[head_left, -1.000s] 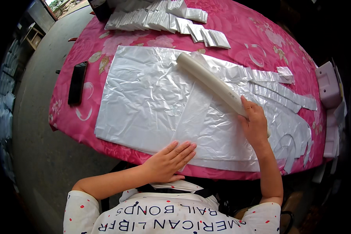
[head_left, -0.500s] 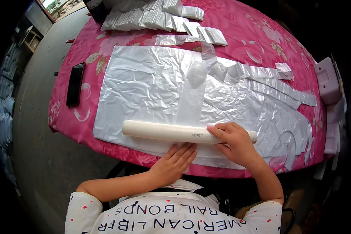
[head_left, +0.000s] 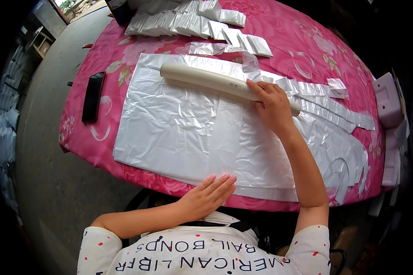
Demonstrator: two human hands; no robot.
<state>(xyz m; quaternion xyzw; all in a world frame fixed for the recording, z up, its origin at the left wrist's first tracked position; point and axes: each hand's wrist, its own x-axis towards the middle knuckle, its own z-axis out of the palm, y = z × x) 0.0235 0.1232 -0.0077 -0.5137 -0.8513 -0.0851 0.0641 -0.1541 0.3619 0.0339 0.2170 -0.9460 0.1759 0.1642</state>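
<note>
A long cream-white plastic pipe (head_left: 202,79) lies slantwise across the far part of a stack of thin, clear-white plastic bags (head_left: 170,123). My right hand (head_left: 273,103) is closed around the pipe toward its right end, thumb on the near-left side. Flat on the near edge of the bags rests my left hand (head_left: 209,195), its fingers stretched out and holding nothing. Wrinkles and shine run over the plastic, and its right part fans out in loose layers.
Many folded plastic packets (head_left: 170,22) line the far side of the pink flowered tablecloth (head_left: 94,153). Plastic strips (head_left: 323,103) trail to the right. A black phone (head_left: 93,97) lies at left; pinkish containers (head_left: 387,101) stand beyond the right edge.
My right hand has pushed the pipe away from me, from the near edge to the far part of the bags, and the pipe now slants. My left hand stays nearly in place.
</note>
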